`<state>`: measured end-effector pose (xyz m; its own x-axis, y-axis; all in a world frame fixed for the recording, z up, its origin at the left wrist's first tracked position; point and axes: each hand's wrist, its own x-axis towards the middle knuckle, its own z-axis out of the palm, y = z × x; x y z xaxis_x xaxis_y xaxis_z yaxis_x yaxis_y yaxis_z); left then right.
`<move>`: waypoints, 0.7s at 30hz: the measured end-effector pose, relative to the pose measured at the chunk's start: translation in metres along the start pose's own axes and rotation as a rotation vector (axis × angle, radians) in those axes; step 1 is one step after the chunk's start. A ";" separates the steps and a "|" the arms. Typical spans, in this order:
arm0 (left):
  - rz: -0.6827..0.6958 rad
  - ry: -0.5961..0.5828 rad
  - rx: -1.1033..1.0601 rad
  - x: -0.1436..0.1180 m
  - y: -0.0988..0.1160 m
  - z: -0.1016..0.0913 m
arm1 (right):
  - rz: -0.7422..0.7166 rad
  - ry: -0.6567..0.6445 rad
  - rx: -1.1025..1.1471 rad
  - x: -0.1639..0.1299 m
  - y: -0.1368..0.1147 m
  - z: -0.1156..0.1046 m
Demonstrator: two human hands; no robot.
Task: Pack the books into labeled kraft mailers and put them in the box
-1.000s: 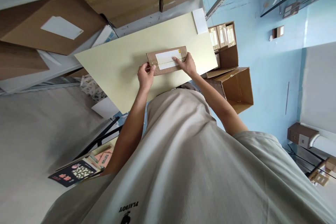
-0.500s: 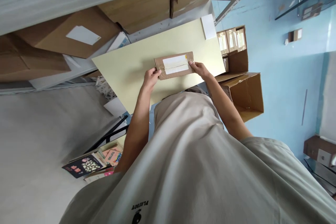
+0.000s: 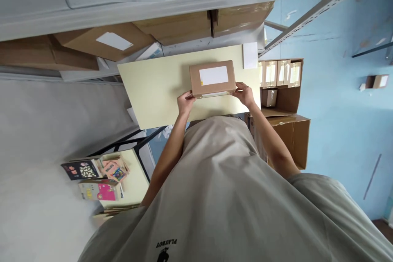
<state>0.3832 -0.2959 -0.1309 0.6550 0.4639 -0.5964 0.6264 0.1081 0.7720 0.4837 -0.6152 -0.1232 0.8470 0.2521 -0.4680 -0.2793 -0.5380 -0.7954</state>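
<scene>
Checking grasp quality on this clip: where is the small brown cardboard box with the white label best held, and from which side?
By its two short ends, from left and right. The small brown cardboard box is oblong and lies flat on the pale yellow table; the left hand and right hand already grip its near corners.

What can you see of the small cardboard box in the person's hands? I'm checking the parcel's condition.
The cardboard box is small, brown and closed, with a blank white label on the face toward the camera. It sits over the pale yellow table, gripped at its near corners by the left hand and right hand. No dents show.
</scene>
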 end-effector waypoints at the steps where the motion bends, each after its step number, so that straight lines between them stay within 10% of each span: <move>1: -0.026 0.013 -0.008 -0.003 -0.002 0.010 | -0.007 -0.009 -0.022 0.004 0.008 -0.004; 9: 0.057 0.238 0.141 -0.013 -0.003 0.026 | -0.116 -0.184 -0.312 0.036 0.044 -0.052; 14: 0.249 0.308 0.318 -0.016 0.021 0.043 | -0.286 -0.109 -0.602 0.121 0.026 -0.097; 21: 0.413 0.234 0.461 -0.035 0.045 0.087 | -0.385 -0.370 -0.852 0.200 -0.006 -0.106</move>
<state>0.4251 -0.3837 -0.0940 0.8036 0.5710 -0.1681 0.4942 -0.4827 0.7230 0.7028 -0.6467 -0.1709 0.5775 0.6864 -0.4421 0.5237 -0.7268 -0.4444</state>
